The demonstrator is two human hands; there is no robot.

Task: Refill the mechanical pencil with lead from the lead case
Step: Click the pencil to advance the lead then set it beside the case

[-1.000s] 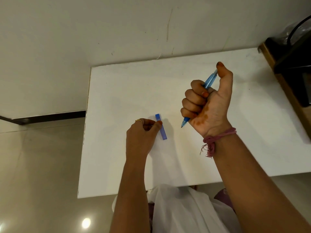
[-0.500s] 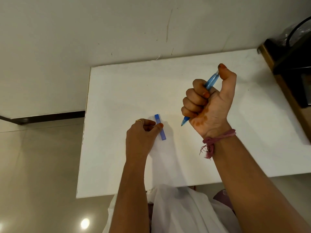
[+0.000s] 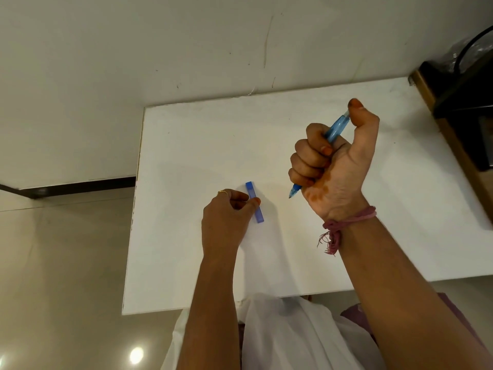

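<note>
Your right hand [image 3: 330, 166] makes a fist around the translucent blue plastic mechanical pencil [image 3: 334, 129], raised above the white table top [image 3: 186, 145]. Thumb presses on the cap end at 1 o'clock; tip pokes out below the fist toward 7 o'clock.

The slim blue rectangular plastic lead case [image 3: 254, 202] lies flat on the table, long axis running 11 to 5 o'clock. Your left hand [image 3: 226, 217] sits at the case's 9 o'clock side, thumb tip touching its long edge, other fingers curled in; whether they pinch the case, cannot tell.

Pencil tip lies at 2 o'clock from the case, near but apart. Left hand is nearer the case. Judgement: lift the case with the left, then bring the pencil's cap end toward it.
</note>
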